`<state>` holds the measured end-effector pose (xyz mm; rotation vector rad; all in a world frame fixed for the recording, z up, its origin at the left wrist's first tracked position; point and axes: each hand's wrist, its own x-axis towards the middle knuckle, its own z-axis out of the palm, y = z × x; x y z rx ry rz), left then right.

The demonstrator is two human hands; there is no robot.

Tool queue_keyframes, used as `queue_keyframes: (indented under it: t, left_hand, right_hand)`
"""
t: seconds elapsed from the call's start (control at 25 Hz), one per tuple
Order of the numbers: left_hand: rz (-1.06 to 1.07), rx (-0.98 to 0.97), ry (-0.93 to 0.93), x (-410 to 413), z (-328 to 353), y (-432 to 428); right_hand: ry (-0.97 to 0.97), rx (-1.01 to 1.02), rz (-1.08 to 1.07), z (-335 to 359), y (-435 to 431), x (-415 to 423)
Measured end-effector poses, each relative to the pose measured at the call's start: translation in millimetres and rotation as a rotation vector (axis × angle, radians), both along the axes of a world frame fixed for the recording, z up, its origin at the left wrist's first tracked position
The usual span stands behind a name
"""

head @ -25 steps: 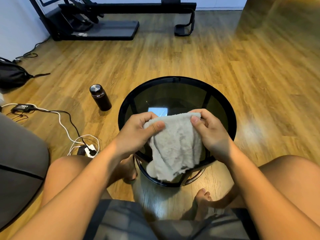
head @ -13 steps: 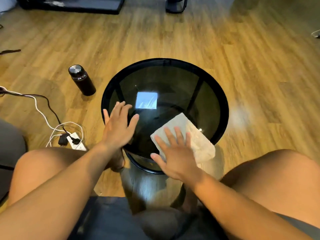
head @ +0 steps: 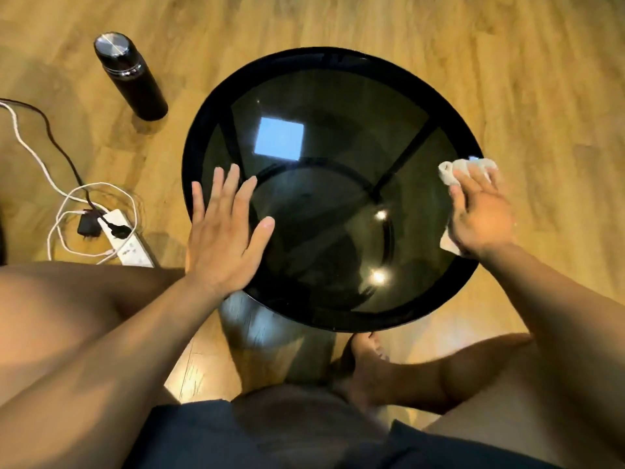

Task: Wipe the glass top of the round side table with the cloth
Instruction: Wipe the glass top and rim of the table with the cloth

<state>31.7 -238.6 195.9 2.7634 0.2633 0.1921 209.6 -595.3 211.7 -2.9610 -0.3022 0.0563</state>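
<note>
table – one, cloth – one, hands – two

**Layout about the round side table**

Round side table centre of view. Left hand flat on its left edge. Right hand on its right edge, over the cloth. Flask upright on floor, left and behind the table. Power strip with cables on floor, left of table. Foot in front of the table.
</note>
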Motion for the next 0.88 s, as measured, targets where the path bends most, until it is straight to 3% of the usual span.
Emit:
queue_keyframes:
  t: [0.08, 0.2, 0.32, 0.36, 0.44, 0.56, 0.72, 0.8, 0.88]
  left_hand:
    - [0.007, -0.021, -0.017, 0, 2, 2]
    - [-0.013, -0.123, -0.087, -1, 4, -1]
    - [0.122, -0.62, -0.202, 4, 13, 6]
    - [0.151, -0.686, -0.219, 8, 14, 13]
    - [0.126, -0.553, -0.191, 16, 13, 24]
    - [0.088, -0.309, -0.111, 21, 7, 26]
    - [0.092, -0.266, -0.098, 21, 5, 26]
    - [0.109, -0.29, -0.115, 22, 5, 27]
    - [0.116, -0.306, -0.148, 22, 4, 25]
  right_hand:
    - [-0.085, 0.12, -0.007, 8, 43, -39]
    - [-0.061, 0.171, 0.3, 8, 121, -122]
    - [0.03, 0.12, 0.695, -5, 187, -199]
    - [0.059, 0.124, 0.809, -5, 196, -206]
    - [0.058, 0.161, 0.957, -6, 186, -185]
    - [-0.077, 0.077, 0.751, 1, 130, -98]
    - [-0.151, -0.11, 0.288, 6, 48, 49]
    - [-0.079, -0.009, 0.01, 8, 42, 80]
    - [-0.088, 0.043, -0.05, 13, 76, 65]
